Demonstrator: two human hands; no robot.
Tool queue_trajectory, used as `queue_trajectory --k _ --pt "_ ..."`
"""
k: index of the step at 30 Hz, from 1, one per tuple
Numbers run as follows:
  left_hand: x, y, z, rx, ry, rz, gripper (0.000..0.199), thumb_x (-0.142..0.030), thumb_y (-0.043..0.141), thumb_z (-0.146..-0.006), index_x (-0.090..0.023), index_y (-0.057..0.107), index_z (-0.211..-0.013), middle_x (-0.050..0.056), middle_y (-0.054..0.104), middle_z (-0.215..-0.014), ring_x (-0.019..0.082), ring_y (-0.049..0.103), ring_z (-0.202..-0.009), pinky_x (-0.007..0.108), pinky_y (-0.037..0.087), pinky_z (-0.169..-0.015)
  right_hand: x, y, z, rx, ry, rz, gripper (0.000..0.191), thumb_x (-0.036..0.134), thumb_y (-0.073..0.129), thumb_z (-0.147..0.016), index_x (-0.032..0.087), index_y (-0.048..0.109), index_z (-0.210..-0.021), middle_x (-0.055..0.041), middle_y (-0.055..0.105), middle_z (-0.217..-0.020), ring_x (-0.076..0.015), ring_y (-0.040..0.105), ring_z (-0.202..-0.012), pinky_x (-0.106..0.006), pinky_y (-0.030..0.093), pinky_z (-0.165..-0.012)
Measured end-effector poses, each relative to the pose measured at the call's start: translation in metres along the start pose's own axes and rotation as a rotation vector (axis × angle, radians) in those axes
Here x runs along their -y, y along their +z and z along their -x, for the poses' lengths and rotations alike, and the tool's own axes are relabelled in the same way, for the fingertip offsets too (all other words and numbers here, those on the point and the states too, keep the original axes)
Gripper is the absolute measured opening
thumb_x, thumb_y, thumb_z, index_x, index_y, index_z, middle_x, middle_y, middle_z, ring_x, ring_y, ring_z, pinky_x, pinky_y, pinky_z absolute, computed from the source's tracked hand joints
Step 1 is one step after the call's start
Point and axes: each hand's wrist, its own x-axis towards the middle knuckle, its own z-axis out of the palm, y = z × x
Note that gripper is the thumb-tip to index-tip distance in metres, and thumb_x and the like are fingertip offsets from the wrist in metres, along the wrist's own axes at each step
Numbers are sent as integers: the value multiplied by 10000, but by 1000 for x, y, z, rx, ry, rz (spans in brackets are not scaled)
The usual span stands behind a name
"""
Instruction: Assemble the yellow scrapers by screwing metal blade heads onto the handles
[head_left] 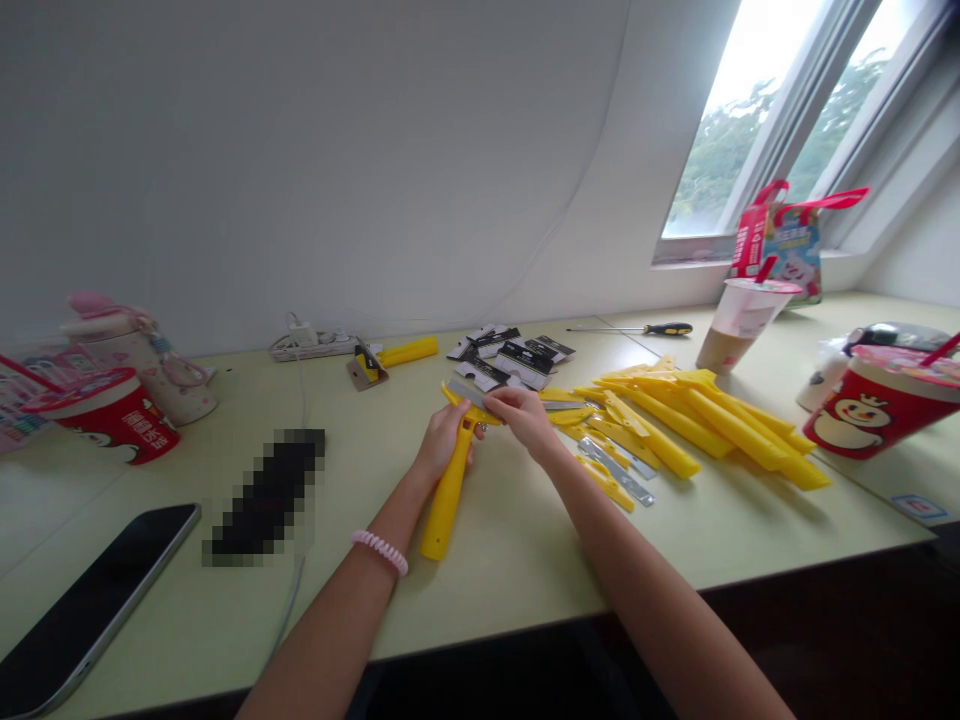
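Note:
A yellow scraper handle (448,500) is in my left hand (442,440), its long grip pointing toward the table's front edge. Across its head lies a flat grey metal blade (465,391). The closed fingers of my right hand (523,415) pinch the right end of this blade. To the right of my hands are loose metal blades (616,472), small yellow plastic parts (615,436) and a pile of yellow handles (720,415). Behind my hands lie several black and white packets (517,360).
Toward the wall are a yellow scraper (409,351), a power strip (315,346) and a screwdriver (667,329). Red cups (127,415) (881,405) stand at both sides, a drink cup (742,325) at back right. A phone (97,605) lies front left.

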Motion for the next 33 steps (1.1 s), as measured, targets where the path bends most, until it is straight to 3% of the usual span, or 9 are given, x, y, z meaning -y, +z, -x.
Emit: queue_trajectory --k 8,17,24,33 --pt "8 -2 -5 -124 104 -97 248 -376 555 -701 -129 531 -722 -12 531 -530 102 512 -419 226 431 -432 -2 -2 0 95 26 11 262 379 598 -629 132 642 -705 20 495 -552 -86 396 -521 -215 279 -476" --pt "13 -3 -5 -160 188 -150 311 -438 564 -695 -138 525 -768 -11 545 -567 110 538 -424 225 432 -430 -4 -4 -1 159 19 47 258 375 574 -661 127 622 -716 17 486 -583 -88 396 -543 -217 284 -504" --pt "14 -3 -5 -328 162 -145 284 -426 555 -692 -148 509 -724 -10 550 -565 120 545 -457 226 425 -442 -4 0 1 143 -19 109 252 378 574 -666 132 620 -697 17 486 -587 -91 401 -557 -221 294 -519" --pt "9 -7 -6 -376 254 -117 261 -413 534 -709 -157 512 -758 -15 534 -600 115 519 -513 219 416 -477 5 -5 1 127 216 -48 205 355 563 -668 157 618 -672 -4 503 -609 -101 463 -561 -219 360 -501"
